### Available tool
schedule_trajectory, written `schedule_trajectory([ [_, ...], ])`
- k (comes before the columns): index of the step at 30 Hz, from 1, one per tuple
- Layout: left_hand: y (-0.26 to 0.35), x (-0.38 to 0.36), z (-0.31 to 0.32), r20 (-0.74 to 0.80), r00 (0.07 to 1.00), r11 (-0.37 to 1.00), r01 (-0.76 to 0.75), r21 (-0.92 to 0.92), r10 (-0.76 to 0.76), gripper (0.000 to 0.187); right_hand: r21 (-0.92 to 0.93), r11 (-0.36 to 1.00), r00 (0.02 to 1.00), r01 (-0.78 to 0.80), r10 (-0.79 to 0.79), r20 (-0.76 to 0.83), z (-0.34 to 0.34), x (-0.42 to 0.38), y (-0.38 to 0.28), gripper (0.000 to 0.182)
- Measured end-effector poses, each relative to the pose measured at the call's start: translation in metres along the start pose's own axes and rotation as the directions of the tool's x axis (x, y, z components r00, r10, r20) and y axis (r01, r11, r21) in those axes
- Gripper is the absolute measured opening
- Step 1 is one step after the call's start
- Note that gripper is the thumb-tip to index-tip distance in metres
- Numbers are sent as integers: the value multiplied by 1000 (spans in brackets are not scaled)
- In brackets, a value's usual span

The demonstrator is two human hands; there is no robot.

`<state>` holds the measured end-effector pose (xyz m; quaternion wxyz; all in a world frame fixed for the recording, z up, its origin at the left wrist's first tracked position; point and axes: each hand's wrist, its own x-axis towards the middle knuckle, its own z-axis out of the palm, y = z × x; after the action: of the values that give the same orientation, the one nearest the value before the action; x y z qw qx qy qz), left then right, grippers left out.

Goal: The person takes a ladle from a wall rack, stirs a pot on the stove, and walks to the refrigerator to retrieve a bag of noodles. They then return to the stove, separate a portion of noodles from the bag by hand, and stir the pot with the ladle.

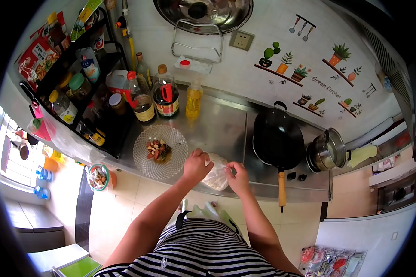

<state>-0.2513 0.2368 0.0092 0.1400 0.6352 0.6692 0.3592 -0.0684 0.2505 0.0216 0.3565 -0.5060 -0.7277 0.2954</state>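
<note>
A whitish, see-through plastic bag (216,177) lies at the front of the steel counter, between my two hands; its pale contents cannot be made out. My left hand (197,166) is closed on the bag's upper left side. On the bag's right edge, my right hand (237,177) pinches the plastic between thumb and fingers. Left of my left hand stands a patterned glass plate (143,167) holding reddish-brown chopped pieces, some dark bits and a little brown liquid (161,157).
Behind the plate stand dark sauce bottles (166,94) and a yellow oil bottle (194,99). A black wok (278,138) sits on the stove, its wooden handle (282,187) over the front edge. Farther right is a steel pot (329,150). A black rack (85,106) bounds the left.
</note>
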Motion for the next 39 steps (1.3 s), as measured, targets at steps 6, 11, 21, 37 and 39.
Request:
schedule_trajectory([
  [6, 9, 13, -5, -123, 988, 992, 88, -88, -98, 14, 110, 994, 996, -5, -5, 94, -8, -3, -4, 13],
  [11, 12, 18, -19, -114, 965, 906, 175, -384, -235, 21, 159, 974, 971, -159, 125, 204, -26, -3, -25, 13],
  [21, 4, -1, -49, 203, 928, 509, 344, -789, -312, 25, -139, 989, 987, -44, 64, 146, -51, -1, -24, 16],
  [37, 2, -22, -63, 337, 926, 476, 378, -794, -171, 26, -534, 824, 757, 188, 225, 613, 19, 23, -30, 21],
  [39, -2, -25, -61, 275, 950, 581, 308, -754, -146, 30, -539, 819, 684, 198, 279, 675, 19, 15, -24, 21],
])
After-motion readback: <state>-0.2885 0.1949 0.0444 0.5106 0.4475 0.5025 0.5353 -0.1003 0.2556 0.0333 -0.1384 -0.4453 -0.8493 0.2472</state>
